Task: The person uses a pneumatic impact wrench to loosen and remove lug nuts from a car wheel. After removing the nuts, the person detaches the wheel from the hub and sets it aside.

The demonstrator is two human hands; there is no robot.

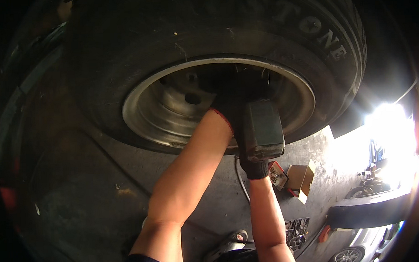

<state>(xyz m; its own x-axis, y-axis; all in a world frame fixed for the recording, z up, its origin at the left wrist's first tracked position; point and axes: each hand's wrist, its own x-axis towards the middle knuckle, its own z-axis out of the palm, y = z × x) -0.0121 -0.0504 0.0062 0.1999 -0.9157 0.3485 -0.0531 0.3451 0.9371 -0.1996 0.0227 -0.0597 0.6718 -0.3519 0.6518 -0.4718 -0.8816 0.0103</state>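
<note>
A large black tyre on a metal wheel rim fills the upper part of the view. In front of the rim is a bulky grey impact wrench, its front end reaching into the dark hollow. My right hand, in a black glove with a red cuff edge, is closed around its handle from below. My left hand, gloved the same way, reaches into the rim beside the tool's front. Deep shadow hides its fingers and whatever they touch. A round hole shows in the wheel disc.
A pale hose hangs below the wrench. On the grey floor are an open cardboard box, a red-edged box of small parts, a tray of tools and a shoe. A white car stands at lower right, near glaring daylight.
</note>
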